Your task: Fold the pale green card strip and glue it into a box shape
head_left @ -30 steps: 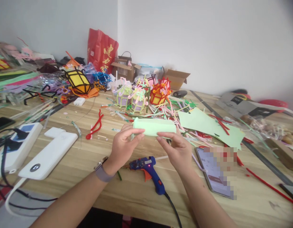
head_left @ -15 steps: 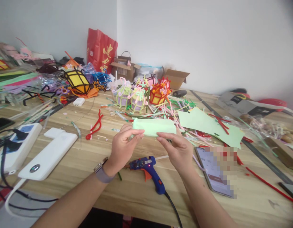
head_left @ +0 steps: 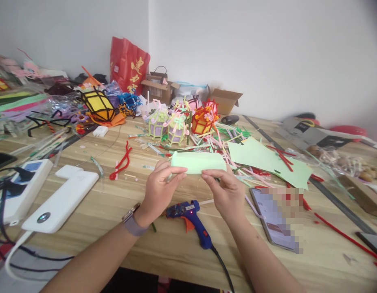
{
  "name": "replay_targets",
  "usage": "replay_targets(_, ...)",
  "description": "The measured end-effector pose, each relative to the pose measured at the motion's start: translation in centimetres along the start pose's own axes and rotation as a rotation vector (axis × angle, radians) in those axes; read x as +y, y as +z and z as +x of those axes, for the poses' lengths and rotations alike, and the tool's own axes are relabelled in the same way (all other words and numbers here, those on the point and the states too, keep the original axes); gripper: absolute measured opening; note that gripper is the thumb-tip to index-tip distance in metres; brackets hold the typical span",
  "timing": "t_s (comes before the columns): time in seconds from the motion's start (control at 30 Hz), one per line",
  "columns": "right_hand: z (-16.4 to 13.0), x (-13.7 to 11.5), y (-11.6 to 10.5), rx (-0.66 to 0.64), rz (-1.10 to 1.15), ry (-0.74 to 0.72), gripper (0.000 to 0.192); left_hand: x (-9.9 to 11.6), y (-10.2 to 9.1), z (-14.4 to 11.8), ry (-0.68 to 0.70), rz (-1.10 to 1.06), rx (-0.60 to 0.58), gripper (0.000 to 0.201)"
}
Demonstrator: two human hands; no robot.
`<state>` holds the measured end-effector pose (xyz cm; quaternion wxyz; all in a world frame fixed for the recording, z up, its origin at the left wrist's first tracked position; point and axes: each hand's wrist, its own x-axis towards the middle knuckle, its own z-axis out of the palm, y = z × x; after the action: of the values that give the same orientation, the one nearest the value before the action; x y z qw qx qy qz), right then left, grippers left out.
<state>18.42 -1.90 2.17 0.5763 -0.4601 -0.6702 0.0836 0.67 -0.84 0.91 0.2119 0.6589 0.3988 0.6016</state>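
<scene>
Since the earlier frame: hardly any shift. Left hand (head_left: 158,191) and right hand (head_left: 228,191) pinch green paper roll (head_left: 198,162), already curled; glue gun (head_left: 188,215) idle beneath on tabletop (head_left: 115,203).

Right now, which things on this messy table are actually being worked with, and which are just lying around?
In use:
left hand
right hand
green paper roll, held by both

Lying about:
blue glue gun
phone
white power bank
green paper sheet
red pipe cleaner
</scene>
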Motion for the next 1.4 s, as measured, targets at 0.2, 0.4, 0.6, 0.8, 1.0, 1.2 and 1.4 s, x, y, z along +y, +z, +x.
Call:
replay_targets(0.2,-0.2,0.3,0.2,-0.035,-0.015,-0.006,0.011,-0.1,0.1,0.0,-0.031,-0.006,0.028,0.006)
replay_targets(0.4,-0.1,0.3,0.3,-0.05,-0.031,-0.021,0.013,0.0,0.1,0.0,-0.042,0.009,0.046,0.006)
replay_targets(0.6,0.1,0.4,0.4,-0.037,-0.129,-0.065,0.017,-0.2,0.1,0.1,-0.102,0.015,0.06,0.005)
replay_targets(0.8,0.0,-0.2,0.5,0.139,-0.473,-0.326,0.02,0.1,0.2,-0.1,-0.135,0.087,0.087,0.005)
replay_targets(1.0,-1.0,-1.1,2.1,0.073,-0.639,-0.465,0.008,0.3,0.5,-0.6,-0.143,0.092,0.052,0.005)
replay_targets(1.2,-0.9,-1.2,2.3,0.073,-0.73,-0.521,0.006,0.3,0.7,-0.8,-0.095,0.094,0.046,0.006)
replay_targets(1.4,-0.4,-0.6,1.3,0.076,-0.768,-0.581,0.007,0.1,0.2,-0.6,-0.102,0.111,0.041,0.005)
